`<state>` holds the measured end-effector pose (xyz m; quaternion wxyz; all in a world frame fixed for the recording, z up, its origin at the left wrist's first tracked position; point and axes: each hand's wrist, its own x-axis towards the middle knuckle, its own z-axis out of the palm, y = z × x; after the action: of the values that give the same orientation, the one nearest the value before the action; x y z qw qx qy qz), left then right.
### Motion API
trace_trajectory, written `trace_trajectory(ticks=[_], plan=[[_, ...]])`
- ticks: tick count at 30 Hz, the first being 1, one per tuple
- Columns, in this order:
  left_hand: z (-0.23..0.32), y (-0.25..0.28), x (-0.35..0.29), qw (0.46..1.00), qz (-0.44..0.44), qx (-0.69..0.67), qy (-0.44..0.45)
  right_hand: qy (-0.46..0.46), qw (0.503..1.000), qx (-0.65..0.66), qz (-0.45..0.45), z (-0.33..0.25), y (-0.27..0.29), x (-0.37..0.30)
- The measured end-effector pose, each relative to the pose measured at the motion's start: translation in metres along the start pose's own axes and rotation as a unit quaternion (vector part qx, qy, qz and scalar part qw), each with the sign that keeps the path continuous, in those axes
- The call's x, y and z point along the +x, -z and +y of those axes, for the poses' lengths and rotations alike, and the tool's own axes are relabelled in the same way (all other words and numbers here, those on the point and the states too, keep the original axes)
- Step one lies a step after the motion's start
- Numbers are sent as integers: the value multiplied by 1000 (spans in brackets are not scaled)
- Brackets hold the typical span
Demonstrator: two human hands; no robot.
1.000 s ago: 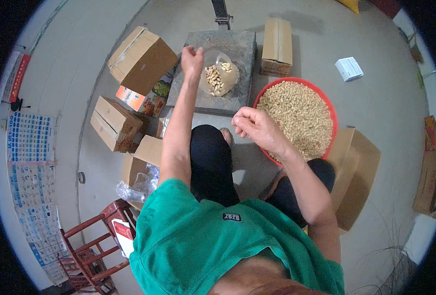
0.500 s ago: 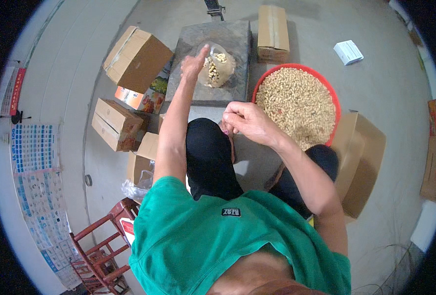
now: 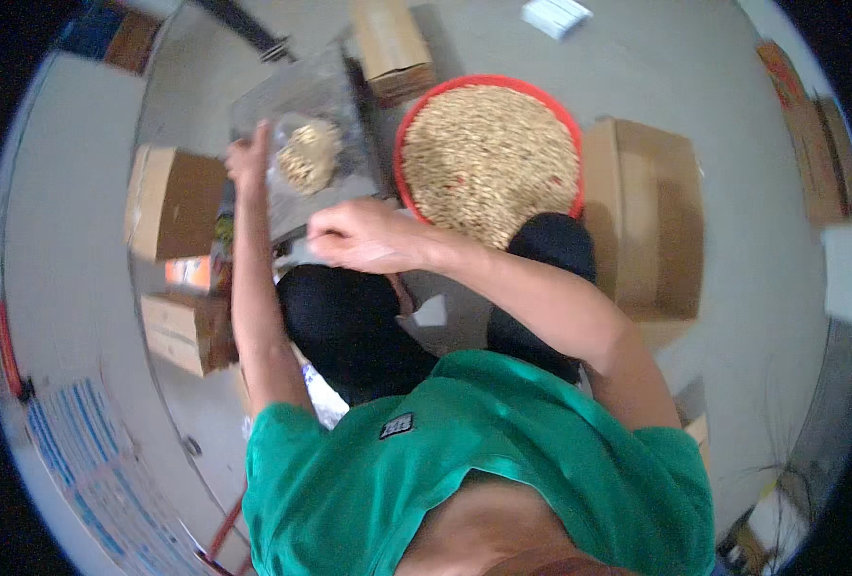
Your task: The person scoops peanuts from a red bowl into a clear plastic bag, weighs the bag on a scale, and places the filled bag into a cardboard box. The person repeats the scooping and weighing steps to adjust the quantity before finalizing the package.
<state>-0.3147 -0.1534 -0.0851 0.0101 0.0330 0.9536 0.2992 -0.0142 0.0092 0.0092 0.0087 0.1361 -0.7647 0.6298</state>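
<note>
A clear plastic bag with pale nuts in it lies on a grey square platform on the floor. My left hand reaches out to the bag's left edge and grips it. My right hand hovers closed in a loose fist just right of the platform and left of a red round basin heaped with the same pale nuts. Whatever is inside the fist is hidden. My knees in black trousers are under both arms.
Cardboard boxes ring the spot: one at the left, a smaller one below it, one behind the platform and an open flat one to the right of the basin. An orange packet lies between the left boxes.
My right hand has moved left from over the basin's edge toward the platform. My left hand stays at the bag. My head has shifted, so everything sits further right in the picture.
</note>
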Motion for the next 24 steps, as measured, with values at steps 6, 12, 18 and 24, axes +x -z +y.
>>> trace_trajectory(ticks=[6, 12, 18, 24], plan=[[139, 25, -84, 965, -31, -211, -150, 56, 992, 48, 104, -35, 70, -31], [140, 16, -134, 945, -41, -234, -225, -144, 862, 175, 454, 37, 129, -175], [119, 0, -145, 968, -139, -151, -146, -489, 427, -493, 579, 153, 97, -486], [86, -5, -102, 977, -122, -163, -68, -438, 510, 95, 734, 198, 15, -570]])
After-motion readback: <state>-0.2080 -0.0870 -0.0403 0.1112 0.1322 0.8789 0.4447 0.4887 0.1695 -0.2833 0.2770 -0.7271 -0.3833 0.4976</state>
